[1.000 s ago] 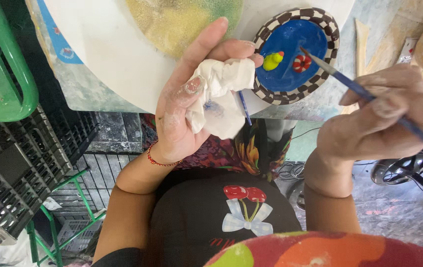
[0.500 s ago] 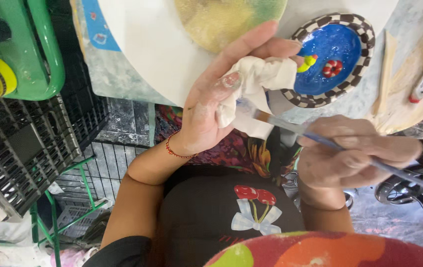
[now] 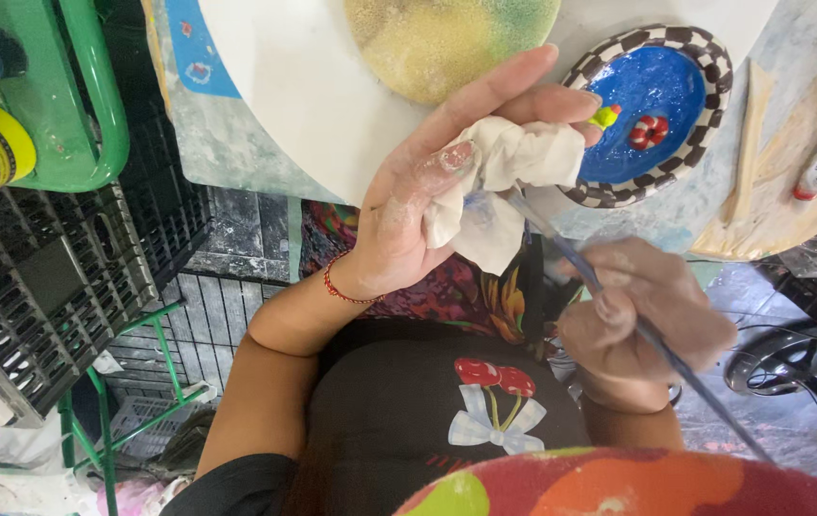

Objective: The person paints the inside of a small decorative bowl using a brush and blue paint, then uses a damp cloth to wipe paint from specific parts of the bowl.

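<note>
A crumpled white cloth (image 3: 499, 177) is held in the left hand (image 3: 418, 205): the grip is loosely closed, the cloth being pinned against the palm by the thumb while the fingers are stretched out almost straight. The cloth is bunched across the palm and fingers, and one corner hangs down below the hand. A red thread bracelet (image 3: 346, 290) is worn at that wrist.

A thin paintbrush (image 3: 638, 320) with a dark blue handle is held in the right hand (image 3: 642, 320), which is blurred; the grip is closed around the handle as a pen is held. The brush tip is laid against the hanging part of the cloth, just below the left thumb, and a faint blue smear is seen there. The handle runs down and to the right, past the hand.

Beyond the fingertips, a small round dish (image 3: 662, 110) is set on the tabletop (image 3: 705, 205); it is painted bright blue inside, with a black-and-white chequered rim and a red and a yellow-green figure on it. Beside it, a large white round board (image 3: 313, 105) bearing a yellow-green disc (image 3: 446, 38) is seen. At the far left, a green plastic basket (image 3: 64, 96) and a black crate (image 3: 45, 277) are stacked.
</note>
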